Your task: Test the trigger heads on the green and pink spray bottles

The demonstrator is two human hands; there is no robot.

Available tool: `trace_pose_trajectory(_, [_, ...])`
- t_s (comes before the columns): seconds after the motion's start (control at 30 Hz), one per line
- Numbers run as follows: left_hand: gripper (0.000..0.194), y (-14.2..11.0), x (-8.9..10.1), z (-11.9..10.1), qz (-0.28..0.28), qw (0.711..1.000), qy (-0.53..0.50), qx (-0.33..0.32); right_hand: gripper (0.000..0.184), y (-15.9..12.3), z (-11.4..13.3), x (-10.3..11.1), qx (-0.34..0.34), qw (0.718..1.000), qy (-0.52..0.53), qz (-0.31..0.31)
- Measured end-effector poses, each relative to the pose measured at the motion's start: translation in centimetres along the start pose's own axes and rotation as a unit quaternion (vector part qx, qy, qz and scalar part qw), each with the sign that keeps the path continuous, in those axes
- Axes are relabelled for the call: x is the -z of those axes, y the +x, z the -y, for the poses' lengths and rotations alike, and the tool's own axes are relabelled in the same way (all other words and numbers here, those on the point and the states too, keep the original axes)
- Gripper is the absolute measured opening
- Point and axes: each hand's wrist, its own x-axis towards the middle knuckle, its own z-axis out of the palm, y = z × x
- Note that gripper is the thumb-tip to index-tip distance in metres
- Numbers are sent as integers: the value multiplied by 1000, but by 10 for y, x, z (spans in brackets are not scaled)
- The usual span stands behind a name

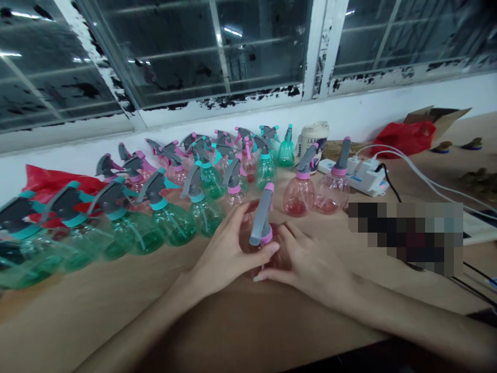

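Note:
A pink spray bottle with a grey trigger and pink collar stands upright between my two hands near the middle of the table. My left hand wraps its left side, with the thumb across the front just below the collar. Around the right side curls my right hand, its thumb low on the front of the bottle. Both hands are closed on it, and they hide most of its body. Just behind stand two more pink spray bottles. Left of my hands, a green spray bottle ends a front row of similar ones.
Rows of green and pink spray bottles fill the table's left and back. A paper cup stands by the wall. A white power strip with cables, a red bag and a cardboard box lie to the right.

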Motion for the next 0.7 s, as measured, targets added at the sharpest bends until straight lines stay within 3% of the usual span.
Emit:
trace_pose_trajectory(0.17, [36,2,-7,-4,-43,996,-70,24,79,-5,17,-10,21,1000,-4,-21])
trace_pose_trajectory(0.33, [30,-2,-4,5,-95,994,-44,8,77,-4,20,-9,54,998,44,3])
trace_pose_trajectory(0.43, [25,-3,0,7,-101,993,-53,-23,78,-1,8,-3,95,989,112,36])
trace_pose_trajectory(0.53, [21,-2,1,8,-111,992,-61,-26,78,2,-13,-2,84,985,131,80])
trace_pose_trajectory(0.7, [25,2,5,9,-97,992,-75,-25,56,6,-50,-16,83,988,101,82])
